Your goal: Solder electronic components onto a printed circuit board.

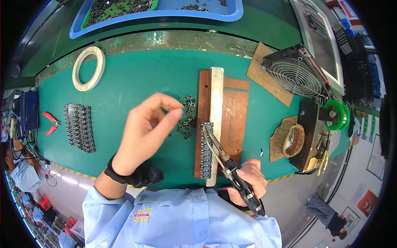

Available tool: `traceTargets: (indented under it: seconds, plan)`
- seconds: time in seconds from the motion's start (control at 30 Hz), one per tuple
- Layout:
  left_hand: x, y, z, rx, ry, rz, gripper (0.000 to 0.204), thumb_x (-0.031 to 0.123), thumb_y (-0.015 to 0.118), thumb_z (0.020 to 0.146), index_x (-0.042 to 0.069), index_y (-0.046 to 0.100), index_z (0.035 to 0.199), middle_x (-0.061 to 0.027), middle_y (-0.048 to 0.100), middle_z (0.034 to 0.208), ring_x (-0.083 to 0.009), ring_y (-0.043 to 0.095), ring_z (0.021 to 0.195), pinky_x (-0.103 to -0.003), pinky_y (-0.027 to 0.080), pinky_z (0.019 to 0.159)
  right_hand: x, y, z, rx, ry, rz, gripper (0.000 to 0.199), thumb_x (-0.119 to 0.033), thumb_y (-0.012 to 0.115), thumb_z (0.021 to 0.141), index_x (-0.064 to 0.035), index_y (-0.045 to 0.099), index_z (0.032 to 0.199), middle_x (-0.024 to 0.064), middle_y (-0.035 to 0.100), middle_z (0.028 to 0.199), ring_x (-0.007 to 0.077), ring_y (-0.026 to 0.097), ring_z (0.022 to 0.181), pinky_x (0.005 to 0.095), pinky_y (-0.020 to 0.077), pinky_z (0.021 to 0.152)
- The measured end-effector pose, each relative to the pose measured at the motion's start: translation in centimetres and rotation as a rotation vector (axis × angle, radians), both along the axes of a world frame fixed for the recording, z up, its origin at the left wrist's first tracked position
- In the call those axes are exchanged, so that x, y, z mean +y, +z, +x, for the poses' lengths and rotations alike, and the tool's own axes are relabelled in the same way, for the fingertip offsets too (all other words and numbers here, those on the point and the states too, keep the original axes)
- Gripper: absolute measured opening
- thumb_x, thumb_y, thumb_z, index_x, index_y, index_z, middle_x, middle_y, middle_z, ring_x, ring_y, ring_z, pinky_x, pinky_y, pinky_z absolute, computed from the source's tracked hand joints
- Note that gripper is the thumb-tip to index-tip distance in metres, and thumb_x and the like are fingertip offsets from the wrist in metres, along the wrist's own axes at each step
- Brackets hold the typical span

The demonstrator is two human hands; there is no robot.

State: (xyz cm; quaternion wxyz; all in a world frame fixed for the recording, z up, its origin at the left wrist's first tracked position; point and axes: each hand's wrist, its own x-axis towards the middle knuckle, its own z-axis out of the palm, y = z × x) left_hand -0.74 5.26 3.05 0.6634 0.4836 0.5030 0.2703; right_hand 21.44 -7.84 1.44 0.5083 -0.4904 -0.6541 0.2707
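Note:
My right hand (253,182) grips the black handle of a soldering iron (240,182) with a thin tube alongside it. Its tip meets the upper end of a narrow strip of small circuit boards (206,159). That strip lies along a pale metal bar (216,99) on a brown board fixture (234,120). My left hand (144,128), with a black band at the wrist, hovers left of the fixture. Its thumb and forefinger come together in a pinch; whatever is between them is too small to make out. Just beyond the fingertips lies a pile of small metal parts (189,111).
Left on the green mat are a tape roll (76,72), stacked circuit-board strips (79,128) and red-handled cutters (51,123). At the right stand a fan (295,74), a green solder spool (339,115) and a tip-cleaning pad (293,140). A blue tray (173,15) of parts sits beyond.

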Motion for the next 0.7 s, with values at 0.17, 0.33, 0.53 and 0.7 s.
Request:
traceTargets:
  seconds: [0.17, 0.33, 0.53, 0.7]
  plan:
    - [0.7, 0.3, -1.0, 0.36, -0.017, 0.452, 0.007, 0.004, 0.06, 0.081, 0.0, 0.058, 0.087, -0.0035, 0.059, 0.077, -0.0081, 0.048, 0.06, -0.023, 0.039, 0.054, 0.0, 0.1, -0.2, -0.002, 0.011, -0.005, 0.039, -0.014, 0.075, 0.062, 0.0011, 0.06, 0.095, 0.0076, 0.06, 0.062, 0.0201, 0.057, 0.054, 0.0334, 0.0418, 0.062]
    - [0.4, 0.5, -1.3, 0.482, -0.068, 0.569, 0.008, 0.001, 0.061, 0.077, -0.001, 0.058, 0.085, -0.0061, 0.057, 0.074, -0.0136, 0.05, 0.06, -0.025, 0.041, 0.056, -0.1, 0.2, -0.3, -0.006, 0.012, -0.012, 0.04, -0.015, 0.075, 0.061, 0.0013, 0.06, 0.095, 0.0083, 0.061, 0.063, 0.0202, 0.058, 0.054, 0.0336, 0.0421, 0.062]
    - [1.2, 0.3, -2.4, 0.521, -0.163, 0.596, 0.01, 0.002, 0.062, 0.075, 0.003, 0.057, 0.084, -0.0074, 0.057, 0.074, -0.0208, 0.054, 0.059, -0.03, 0.042, 0.052, -0.3, -0.6, -0.1, -0.051, 0.001, -0.001, 0.048, -0.022, 0.072, 0.069, 0.0001, 0.049, 0.105, 0.0128, 0.059, 0.078, 0.0188, 0.055, 0.061, 0.034, 0.0417, 0.061]
    - [1.0, 0.3, -3.3, 0.576, -0.388, 0.635, 0.013, 0.003, 0.063, 0.072, 0.004, 0.056, 0.083, -0.0083, 0.054, 0.073, -0.0268, 0.055, 0.062, -0.035, 0.044, 0.055, -2.4, -1.9, -1.5, 0.299, -0.318, -0.075, 0.058, -0.029, 0.073, 0.073, -0.0058, 0.037, 0.111, 0.0121, 0.052, 0.091, 0.0142, 0.052, 0.068, 0.025, 0.0424, 0.059]
